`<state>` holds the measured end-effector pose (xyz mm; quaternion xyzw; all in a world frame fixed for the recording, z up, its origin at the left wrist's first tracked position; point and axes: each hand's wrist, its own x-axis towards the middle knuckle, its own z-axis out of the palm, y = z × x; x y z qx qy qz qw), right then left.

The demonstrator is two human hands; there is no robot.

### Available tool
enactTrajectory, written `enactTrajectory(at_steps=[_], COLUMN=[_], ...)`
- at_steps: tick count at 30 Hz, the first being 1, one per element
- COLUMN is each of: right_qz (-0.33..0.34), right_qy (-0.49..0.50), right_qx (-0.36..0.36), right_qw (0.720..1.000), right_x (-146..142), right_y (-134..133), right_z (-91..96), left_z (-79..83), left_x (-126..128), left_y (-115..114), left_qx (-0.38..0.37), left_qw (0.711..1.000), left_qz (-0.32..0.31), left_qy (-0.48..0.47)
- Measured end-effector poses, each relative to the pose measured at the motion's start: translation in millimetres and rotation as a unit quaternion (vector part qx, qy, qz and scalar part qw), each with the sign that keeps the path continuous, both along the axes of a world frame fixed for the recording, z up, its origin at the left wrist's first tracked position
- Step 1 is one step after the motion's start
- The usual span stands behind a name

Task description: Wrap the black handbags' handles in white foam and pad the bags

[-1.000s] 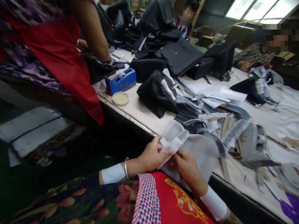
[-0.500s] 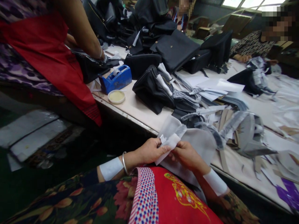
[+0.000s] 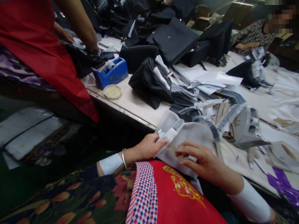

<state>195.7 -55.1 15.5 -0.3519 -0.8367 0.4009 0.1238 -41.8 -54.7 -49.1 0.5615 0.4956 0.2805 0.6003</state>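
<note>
My left hand [image 3: 149, 145] pinches a folded strip of white wrapping sheet [image 3: 170, 134] between thumb and fingers, close to the table edge. A small white tab stands up by the thumb. My right hand [image 3: 198, 157] is off the strip, its fingers apart and slightly curled, and nothing shows in it. Beneath both hands a pale grey wrapped piece [image 3: 198, 133] hangs over the table edge towards my lap. What lies inside its wrapping is hidden. A strap covered in clear film [image 3: 211, 127] runs from it to the right.
A blue tape dispenser [image 3: 111, 74] stands beside a round dish [image 3: 112, 92]. Black bags [image 3: 149, 84] pile up behind. White paper sheets [image 3: 207, 76] and card scraps [image 3: 225, 118] lie to the right. A co-worker in a red apron [image 3: 46, 56] works at left, another person [image 3: 249, 40] at far right.
My right hand has let go of the white wrapping sheet and moved right, its fingers spreading. My left hand still grips the strip. The view has shifted slightly.
</note>
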Motion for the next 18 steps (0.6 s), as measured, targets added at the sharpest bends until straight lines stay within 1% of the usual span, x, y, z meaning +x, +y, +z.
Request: enactTrajectory(at_steps=[1,2,3,4,5,6,7,9,11,13,16,18], right_qz=[0.023,0.044,0.066,0.09,0.11,0.121,0.122,0.098,0.061,0.028,-0.021,-0.059], right_qy=[-0.015,-0.026,-0.036,-0.045,-0.054,-0.057,-0.057,-0.048,-0.052,-0.066,-0.054,-0.038], right_qx=[0.091,0.174,0.24,0.286,0.312,0.32,0.312,0.253,0.168,0.12,0.127,0.123], right_qw=[0.995,0.983,0.968,0.953,0.942,0.938,0.94,0.961,0.982,0.99,0.99,0.99], right_x=[-9,-19,-30,-40,-50,-57,-63,-70,-72,-71,-71,-71], right_y=[4,8,14,21,28,36,43,56,63,64,57,53], right_z=[3.6,6.9,9.6,11.2,11.4,10.1,7.2,-2.1,-12.6,-20.7,-28.0,-31.8], left_z=[0.1,-0.1,-0.5,-1.3,-2.4,-3.8,-5.4,-8.5,-10.3,-9.7,-5.6,-3.6], left_x=[1,2,4,5,6,7,8,8,6,2,-4,-5], left_y=[0,0,-1,-2,-3,-4,-6,-8,-9,-9,-7,-7], left_qx=[0.012,0.028,0.047,0.07,0.095,0.119,0.14,0.166,0.165,0.151,0.123,0.11], left_qw=[1.0,0.999,0.998,0.997,0.994,0.991,0.988,0.981,0.98,0.985,0.991,0.993], left_qz=[-0.001,0.0,-0.001,-0.004,-0.005,-0.005,-0.002,0.009,0.012,0.0,-0.026,-0.029], left_qy=[0.012,0.023,0.034,0.043,0.052,0.061,0.072,0.096,0.107,0.09,0.037,0.022])
